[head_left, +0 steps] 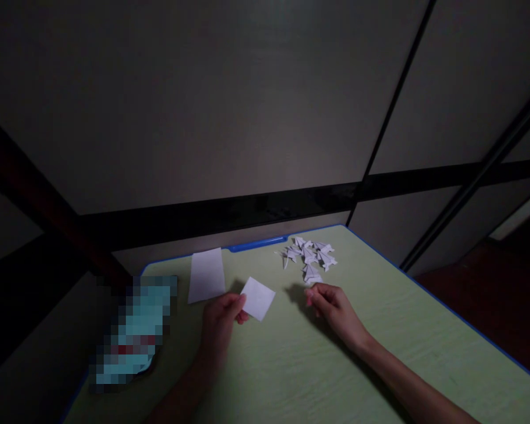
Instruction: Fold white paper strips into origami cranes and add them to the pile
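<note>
- head view: left hand (224, 315) holds a small white paper square (258, 299) by its left corner, thumb on top and fingers beneath; grip closed on the paper.
- right hand (329, 300) is well apart from the left, fingers curled in, thumb and fingertips close together; cannot tell whether anything is pinched between them. it is just in front of the folded pieces.
- paper square sits between the two hands, tilted so one corner points toward the wearer.
- folded white paper pieces (310, 254) lie in a loose cluster near the far edge of the surface (380, 312), several touching; thin curved strips (286, 260) at the cluster's left side.
- larger white sheet (207, 275) lies beyond the left hand, near the far edge.
- blue bar (258, 244) set along the far edge, between sheet and cluster.
- pixelated turquoise item (139, 330) at the left edge; identity unclear.
</note>
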The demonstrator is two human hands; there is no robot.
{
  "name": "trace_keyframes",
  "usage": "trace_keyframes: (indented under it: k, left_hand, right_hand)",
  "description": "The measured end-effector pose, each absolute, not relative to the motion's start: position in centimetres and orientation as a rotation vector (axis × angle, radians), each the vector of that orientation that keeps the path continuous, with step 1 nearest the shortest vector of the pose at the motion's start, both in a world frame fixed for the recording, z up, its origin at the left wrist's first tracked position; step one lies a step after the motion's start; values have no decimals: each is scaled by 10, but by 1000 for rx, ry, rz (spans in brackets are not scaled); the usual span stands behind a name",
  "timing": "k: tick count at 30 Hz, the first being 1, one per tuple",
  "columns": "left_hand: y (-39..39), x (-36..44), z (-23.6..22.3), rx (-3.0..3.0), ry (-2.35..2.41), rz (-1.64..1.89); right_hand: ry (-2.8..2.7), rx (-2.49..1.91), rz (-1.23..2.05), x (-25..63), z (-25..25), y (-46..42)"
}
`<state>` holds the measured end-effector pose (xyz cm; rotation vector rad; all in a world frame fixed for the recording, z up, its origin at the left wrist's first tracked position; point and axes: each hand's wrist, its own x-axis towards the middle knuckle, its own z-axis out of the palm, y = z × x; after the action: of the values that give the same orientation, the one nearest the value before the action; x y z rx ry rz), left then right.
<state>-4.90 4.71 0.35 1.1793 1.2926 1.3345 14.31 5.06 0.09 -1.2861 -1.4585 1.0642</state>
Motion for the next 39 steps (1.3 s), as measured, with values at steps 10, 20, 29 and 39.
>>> trace_keyframes:
  k: [10, 20, 29, 39]
  left_hand:
    - [34, -29, 4, 1218, 1117, 1157]
    - [35, -25, -1, 1209, 1038, 953]
    - [34, -26, -6, 1313, 986, 835]
    - [34, -25, -13, 1443, 1013, 892]
  right_hand:
    - [-1503, -1056, 1291, 120, 4, 31]
    - [-1490, -1098, 1452, 125, -1, 34]
    - [-1725, -1129, 1224, 119, 3, 29]
    - [-1635, -1100, 1585, 122, -2, 31]
